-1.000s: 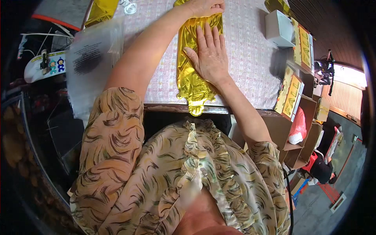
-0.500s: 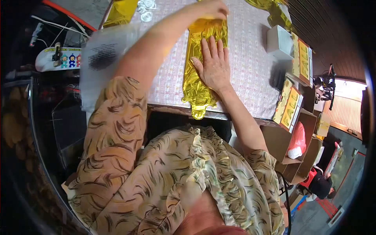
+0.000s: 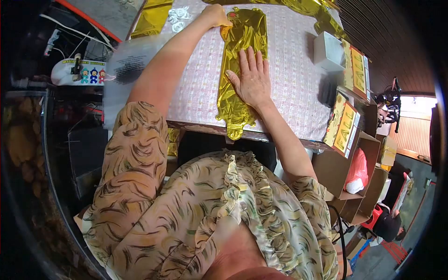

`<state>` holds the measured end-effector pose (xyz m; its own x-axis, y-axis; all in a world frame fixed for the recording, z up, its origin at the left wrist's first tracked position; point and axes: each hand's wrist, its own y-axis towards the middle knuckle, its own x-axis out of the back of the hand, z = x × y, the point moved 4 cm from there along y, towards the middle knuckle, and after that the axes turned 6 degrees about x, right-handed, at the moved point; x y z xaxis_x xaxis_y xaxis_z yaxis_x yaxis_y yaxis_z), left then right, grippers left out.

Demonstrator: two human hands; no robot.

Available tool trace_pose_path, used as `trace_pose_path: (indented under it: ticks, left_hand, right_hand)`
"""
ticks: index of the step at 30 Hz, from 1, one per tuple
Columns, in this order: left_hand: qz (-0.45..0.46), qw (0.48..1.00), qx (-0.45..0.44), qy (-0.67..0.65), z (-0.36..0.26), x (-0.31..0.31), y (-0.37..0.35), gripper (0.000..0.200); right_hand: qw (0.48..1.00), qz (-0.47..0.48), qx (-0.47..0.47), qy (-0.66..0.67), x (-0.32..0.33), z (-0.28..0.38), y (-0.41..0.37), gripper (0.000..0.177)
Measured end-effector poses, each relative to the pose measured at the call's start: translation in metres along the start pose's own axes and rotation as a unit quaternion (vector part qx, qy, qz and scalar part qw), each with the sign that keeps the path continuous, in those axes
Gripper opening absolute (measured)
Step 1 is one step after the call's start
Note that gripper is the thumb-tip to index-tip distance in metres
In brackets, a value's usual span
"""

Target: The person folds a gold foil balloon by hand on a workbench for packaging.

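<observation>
A flat, deflated gold foil balloon (image 3: 254, 32) lies lengthwise on the cloth-covered table, its tabbed end hanging just over the front edge. My left hand (image 3: 216, 16) is at the far end, its fingers closed on the left edge of the foil; the fingertips are partly hidden. Lower down, my right hand (image 3: 254, 84) rests flat on the balloon with fingers stretched out, pressing it against the cloth. A small red mark shows near the balloon's far end.
White ribbon coils (image 3: 178, 18) and another gold foil piece (image 3: 151, 18) lie at the back left, near a clear plastic sheet (image 3: 128, 65). On the right stand a white box (image 3: 329, 52) and printed "FALL" packages (image 3: 343, 123). More gold foil lines the far edge.
My left hand has moved left from above the balloon's far end to its left edge, uncovering the far end. My right hand stays flat on the foil.
</observation>
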<state>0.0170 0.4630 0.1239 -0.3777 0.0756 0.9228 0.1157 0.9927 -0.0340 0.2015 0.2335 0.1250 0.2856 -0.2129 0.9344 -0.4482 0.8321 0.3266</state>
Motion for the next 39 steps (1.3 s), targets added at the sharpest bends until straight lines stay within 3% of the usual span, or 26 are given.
trace_pose_path:
  ticks: [5,7,8,11,13,14,15,18,22,26,28,39]
  left_hand:
    - [-0.008,0.999,0.011,-0.032,0.008,-0.003,0.003,0.038]
    - [0.132,0.944,0.052,-0.297,0.034,-0.018,0.023,0.029]
    - [0.133,0.935,0.099,-0.313,0.035,-0.014,0.024,0.024]
    - [0.203,0.909,0.11,-0.348,0.029,0.002,0.029,0.029]
    - [0.205,0.923,0.116,-0.306,0.02,0.007,0.03,0.031]
    - [0.206,0.899,0.109,-0.371,0.011,0.007,0.023,0.02]
    - [0.207,0.87,0.1,-0.435,0.002,0.01,0.017,0.022]
    - [0.254,0.844,0.108,-0.459,-0.018,0.023,0.004,0.009]
    - [0.291,0.822,0.116,-0.475,-0.005,0.008,0.015,0.012]
    - [0.271,0.824,0.104,-0.486,-0.019,0.019,-0.002,0.011]
    - [0.314,0.795,0.101,-0.509,-0.01,0.004,0.014,0.012]
    - [0.294,0.813,0.07,-0.498,-0.019,0.008,0.006,0.016]
  right_hand:
    - [1.0,0.006,-0.006,0.001,0.0,0.0,0.001,0.086]
    - [1.0,0.005,-0.01,0.009,-0.002,-0.001,0.0,0.088]
    - [1.0,0.003,-0.013,0.014,-0.001,-0.001,0.0,0.089]
    - [1.0,0.005,-0.014,0.015,-0.001,-0.001,0.0,0.09]
    - [1.0,0.005,-0.015,0.018,-0.001,-0.001,0.0,0.091]
    - [1.0,0.006,-0.017,0.022,-0.001,-0.002,0.0,0.091]
    - [1.0,0.006,-0.018,0.021,-0.001,-0.002,0.0,0.091]
    - [1.0,0.01,-0.023,0.018,0.0,-0.002,0.0,0.092]
    - [0.999,0.001,-0.022,0.028,0.0,-0.002,-0.001,0.093]
    - [0.999,0.005,-0.025,0.032,0.0,-0.002,0.0,0.093]
    - [0.999,0.005,-0.026,0.032,0.0,-0.002,0.0,0.093]
    - [0.999,0.002,-0.02,0.033,0.003,0.0,0.0,0.087]
